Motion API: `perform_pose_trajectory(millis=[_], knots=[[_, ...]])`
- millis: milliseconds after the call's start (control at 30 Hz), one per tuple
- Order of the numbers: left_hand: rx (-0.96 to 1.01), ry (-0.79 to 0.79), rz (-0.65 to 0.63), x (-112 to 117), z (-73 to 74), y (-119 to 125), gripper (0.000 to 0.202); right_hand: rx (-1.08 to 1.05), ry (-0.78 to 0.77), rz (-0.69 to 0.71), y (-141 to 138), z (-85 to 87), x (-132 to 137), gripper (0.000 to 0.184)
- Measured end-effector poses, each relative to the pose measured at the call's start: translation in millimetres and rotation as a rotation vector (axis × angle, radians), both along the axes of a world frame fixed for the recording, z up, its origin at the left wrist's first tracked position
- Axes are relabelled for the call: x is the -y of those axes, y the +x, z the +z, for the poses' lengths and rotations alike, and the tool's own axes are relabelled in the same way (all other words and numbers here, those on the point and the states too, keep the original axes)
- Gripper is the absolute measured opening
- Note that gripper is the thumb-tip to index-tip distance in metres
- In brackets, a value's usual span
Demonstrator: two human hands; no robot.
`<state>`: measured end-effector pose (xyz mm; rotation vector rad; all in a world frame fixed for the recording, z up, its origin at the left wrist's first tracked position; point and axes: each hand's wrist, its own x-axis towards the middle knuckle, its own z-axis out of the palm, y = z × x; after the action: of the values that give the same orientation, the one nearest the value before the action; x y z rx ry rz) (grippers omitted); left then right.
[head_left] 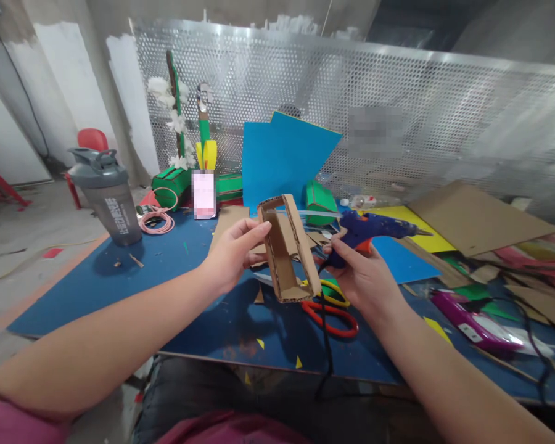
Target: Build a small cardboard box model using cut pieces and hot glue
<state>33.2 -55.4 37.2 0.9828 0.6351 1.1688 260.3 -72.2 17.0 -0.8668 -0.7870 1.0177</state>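
Note:
My left hand (235,251) pinches an open cardboard box frame (287,249) by its left wall and holds it up above the blue table (134,277). My right hand (358,271) is wrapped round the grip of a blue glue gun (374,229) with an orange trigger. The gun's nozzle points right, away from the frame. Its black cord (324,333) hangs down over the table's front edge. The two hands are close together, on either side of the frame.
Red and yellow scissors (328,308) lie under the frame. A grey shaker bottle (108,197) stands at the left. Blue card sheets (282,160), green cardboard models (172,185), a perforated metal screen (398,98), cardboard sheets (472,216) and a purple tool (467,317) fill the back and right.

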Motion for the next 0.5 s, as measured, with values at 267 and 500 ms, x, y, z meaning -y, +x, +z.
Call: perform_pose_trajectory(millis=[267,500], knots=[[-0.029,0.001,0.013,0.7,0.4,-1.0,0.037,-0.002,0.024,-0.048,2.1,-2.0,-0.3,0.053],[-0.017,0.007,0.024,1.6,1.3,-0.9,0.039,0.037,0.039,-0.045,5.8,0.0,0.4,0.049]])
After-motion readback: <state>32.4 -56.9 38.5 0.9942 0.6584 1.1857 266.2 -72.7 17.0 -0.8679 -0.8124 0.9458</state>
